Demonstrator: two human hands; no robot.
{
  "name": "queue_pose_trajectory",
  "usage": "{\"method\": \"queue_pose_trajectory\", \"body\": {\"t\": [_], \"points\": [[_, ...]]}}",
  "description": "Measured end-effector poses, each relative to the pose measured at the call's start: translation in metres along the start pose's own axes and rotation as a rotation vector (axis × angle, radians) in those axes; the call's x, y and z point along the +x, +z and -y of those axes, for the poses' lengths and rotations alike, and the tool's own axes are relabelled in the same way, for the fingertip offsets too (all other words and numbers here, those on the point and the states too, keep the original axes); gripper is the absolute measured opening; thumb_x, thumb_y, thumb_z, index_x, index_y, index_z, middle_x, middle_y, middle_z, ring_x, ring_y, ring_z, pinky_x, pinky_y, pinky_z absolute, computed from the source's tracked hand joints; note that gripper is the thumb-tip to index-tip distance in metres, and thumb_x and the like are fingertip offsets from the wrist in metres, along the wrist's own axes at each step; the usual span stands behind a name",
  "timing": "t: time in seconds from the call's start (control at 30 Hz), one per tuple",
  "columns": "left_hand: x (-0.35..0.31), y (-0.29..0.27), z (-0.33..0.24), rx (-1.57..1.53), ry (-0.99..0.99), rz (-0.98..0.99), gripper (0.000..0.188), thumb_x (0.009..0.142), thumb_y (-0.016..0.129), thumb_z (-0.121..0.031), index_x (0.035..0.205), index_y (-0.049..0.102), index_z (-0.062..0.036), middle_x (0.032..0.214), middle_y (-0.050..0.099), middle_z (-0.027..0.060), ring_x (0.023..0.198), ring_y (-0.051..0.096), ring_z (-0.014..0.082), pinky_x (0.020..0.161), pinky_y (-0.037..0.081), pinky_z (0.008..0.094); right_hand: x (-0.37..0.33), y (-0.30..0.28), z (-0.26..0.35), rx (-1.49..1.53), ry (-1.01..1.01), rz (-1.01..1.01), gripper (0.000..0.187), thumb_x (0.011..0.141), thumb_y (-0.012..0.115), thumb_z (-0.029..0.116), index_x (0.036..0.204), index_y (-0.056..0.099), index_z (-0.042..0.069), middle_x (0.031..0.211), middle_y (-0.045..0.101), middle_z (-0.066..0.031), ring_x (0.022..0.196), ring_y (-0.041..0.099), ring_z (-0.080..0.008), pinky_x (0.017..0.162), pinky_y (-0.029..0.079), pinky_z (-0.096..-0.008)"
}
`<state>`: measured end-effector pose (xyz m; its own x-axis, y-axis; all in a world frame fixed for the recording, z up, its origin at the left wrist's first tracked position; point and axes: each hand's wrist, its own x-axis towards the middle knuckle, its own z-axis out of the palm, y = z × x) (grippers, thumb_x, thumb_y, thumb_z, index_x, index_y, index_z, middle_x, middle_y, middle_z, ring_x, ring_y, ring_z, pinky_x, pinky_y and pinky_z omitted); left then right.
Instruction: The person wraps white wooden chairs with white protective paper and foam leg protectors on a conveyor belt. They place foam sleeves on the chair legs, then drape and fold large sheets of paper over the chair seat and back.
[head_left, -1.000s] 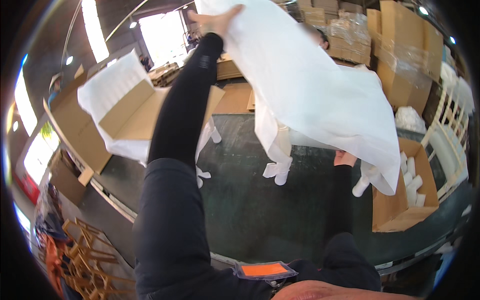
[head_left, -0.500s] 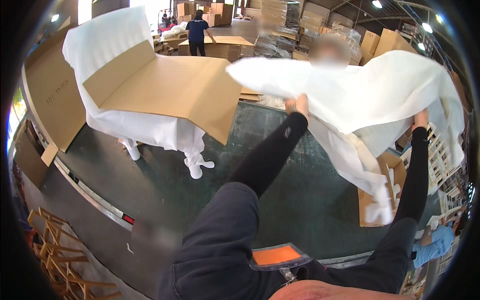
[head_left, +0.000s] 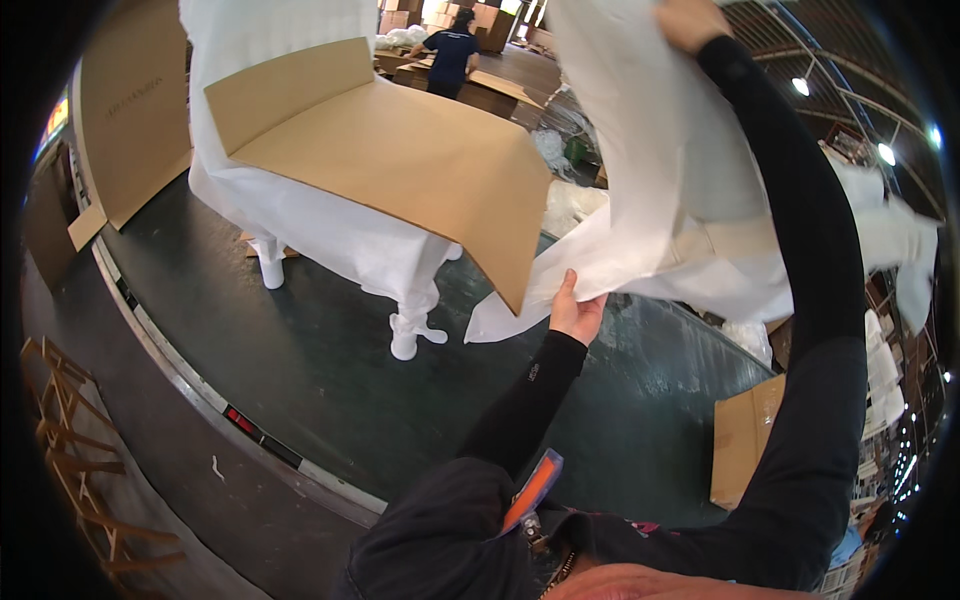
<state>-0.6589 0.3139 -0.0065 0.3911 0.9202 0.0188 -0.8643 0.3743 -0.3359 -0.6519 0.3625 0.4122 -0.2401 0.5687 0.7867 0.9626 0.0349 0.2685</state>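
A large white foam sheet hangs stretched between my two hands. My right hand is raised high at the top of the view, closed on the sheet's upper part. Lower down, my left hand grips its lower edge, thumb up, with some fingers hidden. One pointed corner of the sheet trails to the left of that hand. Left of it stands a chair wrapped in white foam, its legs covered too. A folded cardboard sheet lies over the chair's seat and bends down at the near side.
The chair stands on a dark green conveyor belt. An open cardboard box sits on the right. Bare wooden frames stand at lower left, beside a tall cardboard panel. A person in dark clothes works farther back.
My right hand has swung up high with the foam sheet, while my left hand has come lower. The sheet now hangs more upright. The head behind it is out of sight.
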Motion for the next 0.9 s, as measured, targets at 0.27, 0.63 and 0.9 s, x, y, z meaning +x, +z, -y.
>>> {"method": "queue_pose_trajectory", "body": {"t": [0.27,0.63,0.9], "points": [[0.045,-0.053,-0.114,-0.499,0.163,0.218,0.032,0.096,0.059,-0.014,0.124,0.056,0.0023,0.128,0.061,0.0160,0.119,0.058,0.0312,0.105,0.047,0.0465,-0.003,0.138,0.346,0.357,-0.513,0.246,0.047,0.073,0.067,0.034,0.108,0.070,0.003,0.102,0.070,-0.0218,0.099,0.068,-0.0323,0.085,0.053,-0.0436],[0.062,-0.133,-0.213,-0.307,0.169,0.178,0.030,0.094,0.062,-0.014,0.121,0.058,-0.0009,0.124,0.064,0.0120,0.117,0.060,0.0278,0.105,0.048,0.0448,-0.034,0.206,0.430,0.215,-0.639,-0.041,0.045,0.077,0.069,0.046,0.093,0.073,0.003,0.096,0.066,-0.0128,0.090,0.067,-0.0277,0.073,0.056,-0.0412],[-0.012,-0.095,-0.223,0.286,-0.006,0.316,0.078,0.094,0.054,-0.055,0.135,0.036,0.0087,0.139,0.047,0.0208,0.132,0.045,0.0351,0.111,0.035,0.0510,-0.036,0.208,0.407,0.136,-0.618,0.052,0.056,0.080,0.063,0.052,0.103,0.069,0.001,0.097,0.066,-0.0137,0.091,0.066,-0.0272,0.069,0.053,-0.0380]]}}
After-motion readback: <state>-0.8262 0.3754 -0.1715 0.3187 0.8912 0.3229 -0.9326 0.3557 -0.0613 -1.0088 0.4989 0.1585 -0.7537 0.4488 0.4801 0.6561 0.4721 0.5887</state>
